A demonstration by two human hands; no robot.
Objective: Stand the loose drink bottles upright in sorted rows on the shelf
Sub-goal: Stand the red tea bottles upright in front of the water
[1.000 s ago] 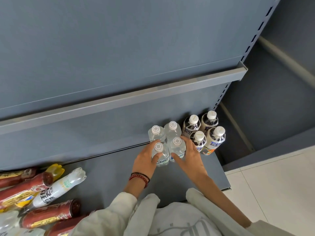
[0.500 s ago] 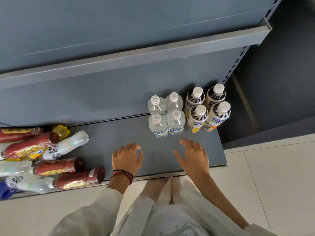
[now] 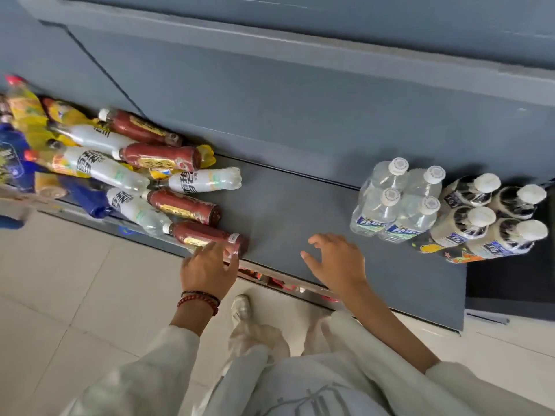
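down at lower centre, the left hand (image 3: 209, 267) lies on the base end of a red bottle (image 3: 201, 234), which is on its side at the front lip of the shelf (image 3: 285, 205). its fingers bend over the bottle and touch it, but whether they close round it i cannot tell. two bead bracelets (image 3: 199, 300) circle that wrist. the right hand (image 3: 336, 265) hovers over bare shelf right of centre, fingers spread wide and holding nothing, near the upright bottles but apart from them. the pile (image 3: 99, 166) of loose bottles, red, white, yellow and blue, lies flat across the left of the frame. at right, four water bottles (image 3: 393, 202) stand upright in a tight square, and just beside them, further right, four cream bottles (image 3: 486, 217) stand the same way. a shoe (image 3: 241, 307) shows on the tiled floor (image 3: 75, 295) below the shelf edge.
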